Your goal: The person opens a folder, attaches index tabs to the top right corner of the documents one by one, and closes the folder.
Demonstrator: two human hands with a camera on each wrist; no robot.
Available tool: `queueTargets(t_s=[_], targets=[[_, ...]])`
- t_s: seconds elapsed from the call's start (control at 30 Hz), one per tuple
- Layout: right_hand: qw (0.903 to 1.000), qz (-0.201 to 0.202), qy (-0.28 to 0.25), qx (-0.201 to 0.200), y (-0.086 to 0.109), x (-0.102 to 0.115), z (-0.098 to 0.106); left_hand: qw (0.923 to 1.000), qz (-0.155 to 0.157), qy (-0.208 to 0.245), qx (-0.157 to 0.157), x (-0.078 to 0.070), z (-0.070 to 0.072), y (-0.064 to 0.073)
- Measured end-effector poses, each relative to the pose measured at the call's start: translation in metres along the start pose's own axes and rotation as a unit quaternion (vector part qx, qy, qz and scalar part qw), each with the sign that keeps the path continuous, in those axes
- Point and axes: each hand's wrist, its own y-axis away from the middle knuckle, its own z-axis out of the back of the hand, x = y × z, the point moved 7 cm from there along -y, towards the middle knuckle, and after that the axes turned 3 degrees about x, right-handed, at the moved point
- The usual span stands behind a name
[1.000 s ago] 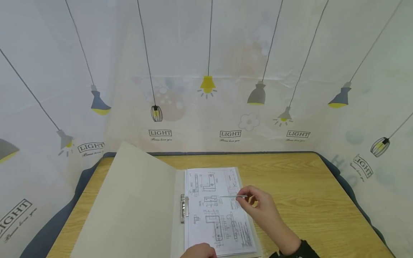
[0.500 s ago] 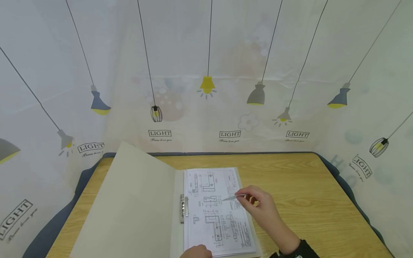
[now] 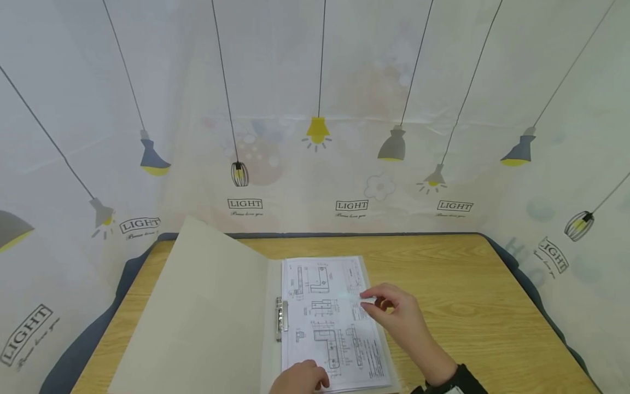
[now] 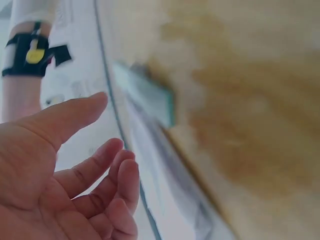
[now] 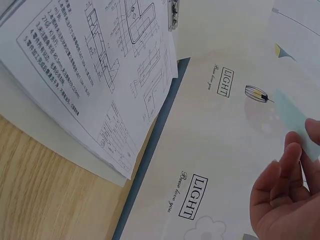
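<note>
My right hand (image 3: 401, 312) pinches a small pale green slip of paper (image 5: 292, 117) between thumb and fingers, above the right side of the page. In the head view the slip is faint against the white sheet. My left hand (image 3: 301, 377) is at the lower left of the page; in the left wrist view its fingers (image 4: 95, 170) curl loosely, holding nothing. Beneath both hands lies a stack of papers with technical drawings (image 3: 334, 323), inside an open cream folder (image 3: 211, 306). A metal clip (image 3: 280, 319) stands along the papers' left edge.
The folder's cover is raised to the left. A wood-grain table (image 3: 458, 284) lies under it, bordered by dark blue edging (image 3: 512, 262). A white curtain (image 3: 295, 71) printed with lamps surrounds the table. A blurred pale green shape (image 4: 145, 95) shows in the left wrist view.
The slip has turned from nearly edge-on to showing a faint flat face. My left hand has moved slightly up over the page. The right hand has barely shifted.
</note>
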Motion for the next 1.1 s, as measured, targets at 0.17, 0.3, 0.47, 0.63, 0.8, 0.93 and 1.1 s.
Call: queueTargets(t_s=[0.17,0.3,0.47,0.63,0.8,0.93,1.1], targets=[[0.9992,-0.038,-0.011,0.007,-0.004,-0.012,-0.002,0.9971,-0.034,0.019,-0.066,-0.005,0.030,0.000],[0.9969,-0.078,-0.006,-0.006,-0.007,-0.026,0.000,0.9897,-0.055,-0.010,-0.132,-0.009,0.053,-0.002],[0.9947,-0.097,-0.028,-0.019,-0.009,-0.036,0.003,0.9806,-0.033,-0.020,-0.192,-0.002,0.076,-0.013],[0.9969,-0.066,-0.033,-0.027,-0.011,-0.035,0.003,0.9812,0.002,0.025,-0.191,0.010,0.097,-0.026],[0.9971,-0.057,-0.039,-0.031,-0.011,-0.038,0.002,0.9797,0.045,0.008,-0.195,0.024,0.112,-0.038],[0.9972,-0.065,-0.025,-0.029,-0.012,-0.042,0.003,0.9786,0.074,-0.025,-0.191,0.038,0.117,-0.055],[0.9976,-0.064,-0.017,-0.021,-0.013,-0.042,0.003,0.9789,0.074,-0.085,-0.170,0.053,0.120,-0.073]])
